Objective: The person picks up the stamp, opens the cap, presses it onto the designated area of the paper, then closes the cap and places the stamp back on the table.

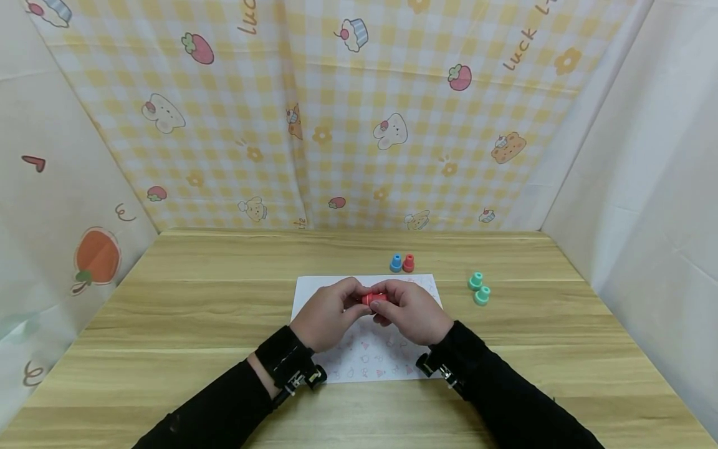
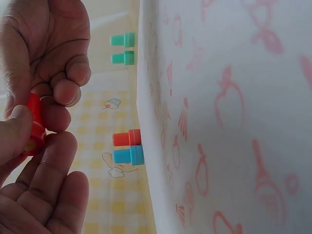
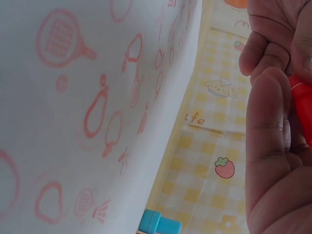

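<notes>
Over the paper in the head view, both hands hold a red toy stamp (image 1: 374, 300) between them. My left hand (image 1: 325, 318) pinches its left end with thumb and fingers. From the other side my right hand (image 1: 416, 310) grips the rest. The left wrist view shows the stamp (image 2: 36, 124) tilted, its wider end by the left thumb. Beneath lies a white sheet of paper (image 1: 353, 368) bearing red prints of rackets, shuttlecocks and fruit-like shapes. In the right wrist view the stamp (image 3: 303, 107) is partly hidden behind fingers.
Behind the paper's far edge a blue stamp (image 1: 396, 263) and another red stamp (image 1: 409, 263) stand side by side. Two green stamps (image 1: 478, 288) stand to the paper's right. A wooden table (image 1: 196, 299) carries everything, with a yellow checked cloth (image 1: 348, 162) hanging behind.
</notes>
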Action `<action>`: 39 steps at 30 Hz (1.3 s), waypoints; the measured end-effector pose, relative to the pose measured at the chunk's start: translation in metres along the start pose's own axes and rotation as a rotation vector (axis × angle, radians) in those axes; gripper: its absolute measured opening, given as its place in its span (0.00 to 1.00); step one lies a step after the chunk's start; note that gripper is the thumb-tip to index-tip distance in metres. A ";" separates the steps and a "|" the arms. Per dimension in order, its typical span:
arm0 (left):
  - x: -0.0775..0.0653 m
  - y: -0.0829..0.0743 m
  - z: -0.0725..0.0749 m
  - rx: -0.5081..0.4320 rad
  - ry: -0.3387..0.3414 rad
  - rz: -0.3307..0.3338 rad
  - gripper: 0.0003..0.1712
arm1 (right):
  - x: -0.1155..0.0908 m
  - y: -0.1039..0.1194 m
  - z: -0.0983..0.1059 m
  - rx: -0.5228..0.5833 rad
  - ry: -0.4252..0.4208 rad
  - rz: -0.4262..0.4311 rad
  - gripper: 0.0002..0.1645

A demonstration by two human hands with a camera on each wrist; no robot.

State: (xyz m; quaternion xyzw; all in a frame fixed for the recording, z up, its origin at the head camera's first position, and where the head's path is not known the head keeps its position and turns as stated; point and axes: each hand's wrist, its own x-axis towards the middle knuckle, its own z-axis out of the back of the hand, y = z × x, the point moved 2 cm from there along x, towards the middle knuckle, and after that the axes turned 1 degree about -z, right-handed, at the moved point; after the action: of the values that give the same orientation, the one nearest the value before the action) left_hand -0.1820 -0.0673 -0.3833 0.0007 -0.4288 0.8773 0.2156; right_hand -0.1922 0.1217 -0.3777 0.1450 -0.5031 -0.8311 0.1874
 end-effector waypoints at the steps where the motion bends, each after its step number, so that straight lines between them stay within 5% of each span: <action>1: 0.000 0.000 0.000 -0.004 -0.001 0.000 0.07 | 0.000 0.000 0.000 0.001 0.001 0.000 0.14; 39: 0.000 -0.002 0.003 -0.088 -0.014 0.004 0.08 | 0.000 0.000 0.004 0.090 0.030 0.018 0.14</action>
State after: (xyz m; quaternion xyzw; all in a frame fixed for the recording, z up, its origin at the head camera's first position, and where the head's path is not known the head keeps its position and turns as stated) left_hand -0.1815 -0.0686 -0.3803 -0.0037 -0.4686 0.8579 0.2106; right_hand -0.1935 0.1248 -0.3757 0.1610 -0.5383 -0.8037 0.1957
